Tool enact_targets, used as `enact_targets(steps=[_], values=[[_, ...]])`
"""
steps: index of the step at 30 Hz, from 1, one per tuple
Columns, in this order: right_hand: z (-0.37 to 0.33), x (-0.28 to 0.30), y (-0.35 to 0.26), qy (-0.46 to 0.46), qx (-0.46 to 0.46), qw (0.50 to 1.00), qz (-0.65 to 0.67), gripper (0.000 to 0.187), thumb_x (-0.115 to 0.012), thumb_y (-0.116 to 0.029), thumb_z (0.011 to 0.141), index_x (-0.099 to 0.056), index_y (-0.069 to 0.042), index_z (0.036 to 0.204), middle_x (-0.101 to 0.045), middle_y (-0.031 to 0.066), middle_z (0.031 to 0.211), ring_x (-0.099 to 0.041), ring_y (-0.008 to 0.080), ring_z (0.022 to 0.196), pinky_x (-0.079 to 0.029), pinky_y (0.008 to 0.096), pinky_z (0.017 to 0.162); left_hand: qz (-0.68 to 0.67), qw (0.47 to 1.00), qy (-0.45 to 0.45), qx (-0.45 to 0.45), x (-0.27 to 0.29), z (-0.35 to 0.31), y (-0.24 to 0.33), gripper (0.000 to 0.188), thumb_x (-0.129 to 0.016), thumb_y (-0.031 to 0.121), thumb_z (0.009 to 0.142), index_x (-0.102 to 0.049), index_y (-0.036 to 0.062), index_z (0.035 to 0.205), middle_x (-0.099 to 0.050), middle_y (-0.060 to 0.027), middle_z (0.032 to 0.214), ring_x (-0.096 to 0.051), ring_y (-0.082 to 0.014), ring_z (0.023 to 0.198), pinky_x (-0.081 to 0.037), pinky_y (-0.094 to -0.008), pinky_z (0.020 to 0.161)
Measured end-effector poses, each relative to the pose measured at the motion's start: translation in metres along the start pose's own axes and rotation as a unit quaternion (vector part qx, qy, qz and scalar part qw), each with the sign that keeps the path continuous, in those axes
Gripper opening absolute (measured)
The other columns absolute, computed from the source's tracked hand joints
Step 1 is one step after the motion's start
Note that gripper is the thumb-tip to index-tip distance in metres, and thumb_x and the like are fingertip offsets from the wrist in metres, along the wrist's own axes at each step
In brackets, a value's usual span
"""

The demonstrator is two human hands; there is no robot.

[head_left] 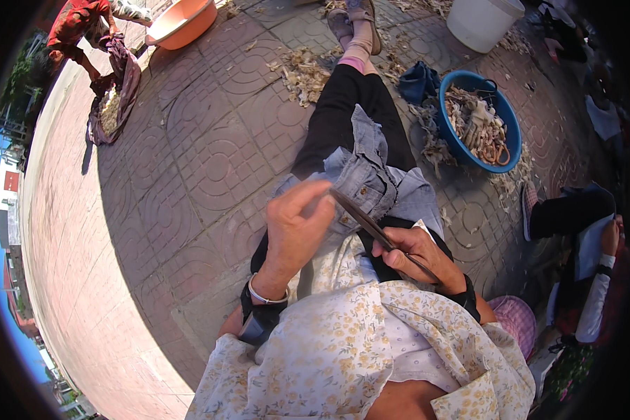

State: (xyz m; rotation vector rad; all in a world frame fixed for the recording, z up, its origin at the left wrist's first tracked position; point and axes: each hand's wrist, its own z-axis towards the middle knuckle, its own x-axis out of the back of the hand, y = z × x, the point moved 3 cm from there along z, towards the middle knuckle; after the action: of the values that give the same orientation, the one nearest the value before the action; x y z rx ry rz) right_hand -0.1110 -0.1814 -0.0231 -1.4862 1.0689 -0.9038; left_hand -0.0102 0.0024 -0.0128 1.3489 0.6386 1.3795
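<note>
A long, thin dark strip (358,215) slants across my lap; whether it is a tool or a band I cannot tell. My left hand (292,227) pinches around its far end between thumb and forefinger. Lower down, my right hand (421,253) is closed round the strip, thumb on top, and its near end pokes out past the wrist. Beneath both hands lies a frayed blue-grey denim cloth (360,185) with a button, spread over my black-trousered legs.
A blue basin (446,133) at right holds pale husks, a whitish glove and orange-handled scissors (500,155). Beside it lies a dark blue cloth (418,82). Husks (304,73) litter the paving. Farther off are a white bucket (484,24), an orange basin (182,24), a sack (126,77) and other people.
</note>
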Motion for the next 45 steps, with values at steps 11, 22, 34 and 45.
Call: enact_targets(steps=[11, 22, 34, 45], values=[[0.001, -0.002, 0.008, 0.060, 0.047, 0.987, -0.139, 0.051, -0.055, -0.052, 0.088, -0.057, -0.002, 0.081, -0.049, 0.0032, 0.057, -0.046, 0.0114, 0.051, -0.037, 0.0272, 0.048, 0.004, 1.000, -0.015, -0.011, -0.004, 0.002, 0.003, 0.013, -0.066, 0.003, 0.079, -0.066, -0.0028, 0.091, -0.065, -0.0058, 0.074, -0.055, -0.0058, 0.063, -0.043, -0.0224, 0.057], [-0.007, 0.008, 0.007, 0.007, -0.017, 0.995, 0.094, 0.060, -0.050, -0.064, 0.086, -0.057, -0.004, 0.093, -0.046, -0.0042, 0.064, -0.040, 0.0039, 0.054, -0.031, 0.0207, 0.048, -0.141, 0.981, -0.076, 0.111, -0.004, -0.004, -0.007, 0.015, -0.065, 0.003, 0.083, -0.066, -0.0060, 0.095, -0.063, -0.0018, 0.082, -0.054, -0.0040, 0.070, -0.044, -0.0182, 0.062], [-0.012, 0.005, -0.001, -0.035, -0.054, 0.996, 0.056, 0.056, -0.049, -0.058, 0.089, -0.056, -0.003, 0.091, -0.044, -0.0019, 0.066, -0.040, 0.0078, 0.061, -0.031, 0.0246, 0.054, -0.171, 0.978, -0.067, 0.101, -0.004, -0.004, -0.013, 0.017, -0.064, 0.003, 0.084, -0.065, -0.0077, 0.098, -0.065, -0.0037, 0.084, -0.057, -0.0058, 0.073, -0.046, -0.0188, 0.067], [-0.011, 0.004, -0.007, -0.038, -0.081, 0.993, 0.071, 0.053, -0.051, -0.057, 0.089, -0.057, -0.004, 0.090, -0.042, -0.0033, 0.064, -0.039, 0.0065, 0.059, -0.029, 0.0235, 0.052, -0.026, 0.999, -0.020, 0.034, 0.000, -0.004, -0.007, 0.014, -0.067, 0.004, 0.080, -0.068, -0.0027, 0.092, -0.067, -0.0042, 0.080, -0.055, -0.0055, 0.069, -0.044, -0.0207, 0.062]])
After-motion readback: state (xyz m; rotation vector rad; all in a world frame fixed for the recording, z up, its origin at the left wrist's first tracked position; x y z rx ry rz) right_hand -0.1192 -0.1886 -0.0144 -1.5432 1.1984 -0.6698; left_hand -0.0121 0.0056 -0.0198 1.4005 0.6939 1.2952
